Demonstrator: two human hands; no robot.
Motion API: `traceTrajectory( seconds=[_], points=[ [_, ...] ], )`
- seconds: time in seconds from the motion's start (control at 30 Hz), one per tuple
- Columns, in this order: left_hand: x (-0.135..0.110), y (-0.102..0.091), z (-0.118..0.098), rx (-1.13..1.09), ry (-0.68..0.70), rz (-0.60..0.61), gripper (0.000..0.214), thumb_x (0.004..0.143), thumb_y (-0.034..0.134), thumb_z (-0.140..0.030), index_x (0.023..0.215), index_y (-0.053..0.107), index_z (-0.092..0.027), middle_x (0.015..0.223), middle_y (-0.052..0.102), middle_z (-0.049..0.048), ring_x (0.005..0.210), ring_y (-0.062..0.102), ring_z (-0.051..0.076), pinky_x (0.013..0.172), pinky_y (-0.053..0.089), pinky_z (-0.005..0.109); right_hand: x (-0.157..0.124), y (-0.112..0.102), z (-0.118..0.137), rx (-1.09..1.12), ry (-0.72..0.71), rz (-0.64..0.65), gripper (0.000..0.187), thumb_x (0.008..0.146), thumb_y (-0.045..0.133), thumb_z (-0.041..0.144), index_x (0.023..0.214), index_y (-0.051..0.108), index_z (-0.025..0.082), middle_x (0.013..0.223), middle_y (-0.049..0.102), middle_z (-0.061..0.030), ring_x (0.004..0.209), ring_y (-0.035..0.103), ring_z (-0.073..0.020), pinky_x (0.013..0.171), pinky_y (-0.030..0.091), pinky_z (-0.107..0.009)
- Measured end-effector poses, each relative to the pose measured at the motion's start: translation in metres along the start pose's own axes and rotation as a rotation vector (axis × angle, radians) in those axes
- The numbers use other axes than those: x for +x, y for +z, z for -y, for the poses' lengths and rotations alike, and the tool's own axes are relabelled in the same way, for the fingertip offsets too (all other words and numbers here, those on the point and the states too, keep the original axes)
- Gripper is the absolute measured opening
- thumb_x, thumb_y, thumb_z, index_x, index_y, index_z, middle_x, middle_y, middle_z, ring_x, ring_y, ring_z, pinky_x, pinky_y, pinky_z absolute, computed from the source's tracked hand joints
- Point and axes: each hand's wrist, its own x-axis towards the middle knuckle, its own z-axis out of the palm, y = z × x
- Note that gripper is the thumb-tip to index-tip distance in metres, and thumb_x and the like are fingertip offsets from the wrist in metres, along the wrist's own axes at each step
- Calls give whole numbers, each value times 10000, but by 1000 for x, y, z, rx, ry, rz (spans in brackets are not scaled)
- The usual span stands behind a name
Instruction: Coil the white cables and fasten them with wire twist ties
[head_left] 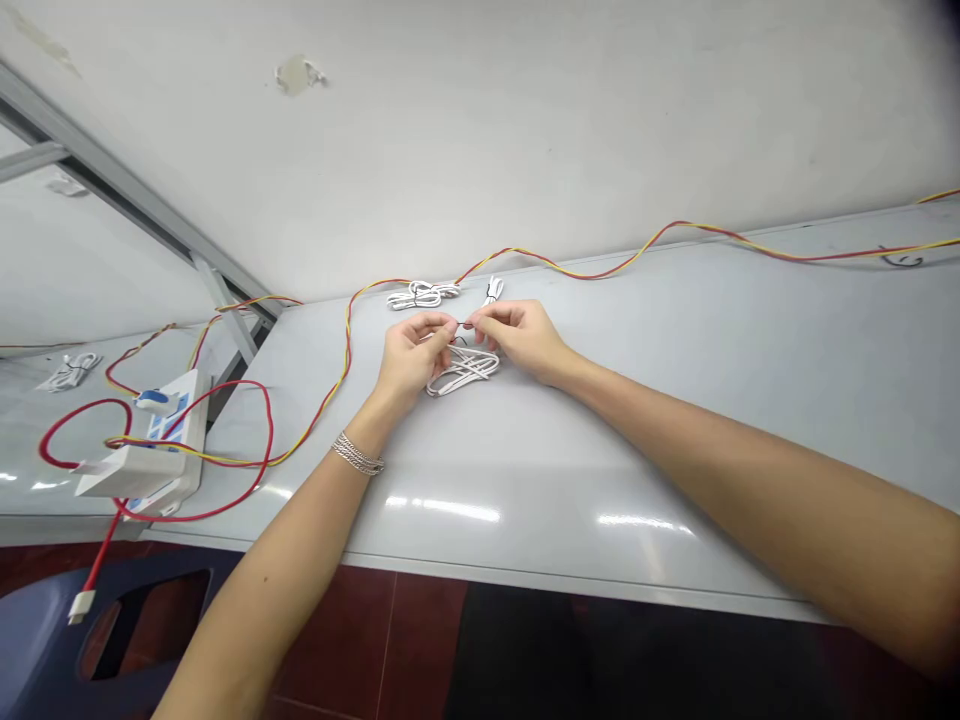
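Note:
My left hand [409,357] and my right hand [525,338] meet above the grey table, each pinching an end of a thin dark twist tie [463,324]. Just under the fingertips lies a coiled white cable [472,370], partly covered by my left hand; whether the tie passes around it I cannot tell. A white cable bundle [424,294] with a dark tie around it rests behind my left hand. Another tied white bundle [493,290] lies behind my right hand, its near part hidden.
A white power strip [191,425] with a plugged-in white adapter [131,470] stands at the left. A red cable [268,425] loops there and hangs past the edge. Twisted red-yellow wire [600,275] runs along the wall. Another white bundle [71,371] lies far left.

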Motion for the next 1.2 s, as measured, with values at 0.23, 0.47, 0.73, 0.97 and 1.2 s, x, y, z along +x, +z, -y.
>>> traceTrajectory(
  seconds=[0.23, 0.47, 0.73, 0.97, 1.2],
  points=[
    [0, 0, 3, 96, 152, 33, 282, 751, 782, -395, 826, 627, -172, 784, 653, 19, 437, 493, 46, 369, 357, 185, -1, -4, 4, 52, 29, 90, 167, 772, 668, 286, 683, 714, 152, 641, 629, -27, 609, 522, -114, 560, 404, -236],
    [1, 0, 6, 165, 240, 12, 189, 784, 746, -343, 844, 680, -176, 842, 691, 34, 475, 526, 58, 405, 399, 195, 1, -8, 6, 113, 81, 139, 156, 733, 671, 275, 647, 697, 147, 615, 620, -26, 597, 526, -117, 568, 396, -249],
    [-2, 0, 4, 263, 306, 1, 188, 821, 702, -320, 933, 727, -171, 980, 708, 68, 561, 607, 80, 368, 406, 161, 1, -9, 10, 126, 59, 192, 126, 697, 693, 255, 631, 692, 148, 631, 631, -9, 607, 523, -106, 615, 421, -252],
    [-3, 0, 3, 253, 331, 10, 194, 819, 691, -301, 943, 735, -159, 1056, 698, 81, 632, 645, 99, 411, 486, 172, 3, -14, 6, 128, 55, 266, 129, 705, 725, 267, 701, 723, 138, 683, 657, -22, 632, 531, -107, 620, 415, -250],
    [-4, 2, 0, 283, 271, -6, 189, 821, 687, -311, 921, 740, -160, 928, 723, 68, 603, 637, 111, 396, 434, 178, 3, -15, 5, 132, 30, 266, 124, 703, 728, 254, 699, 727, 130, 674, 655, -20, 629, 531, -106, 625, 419, -257]
  ],
)
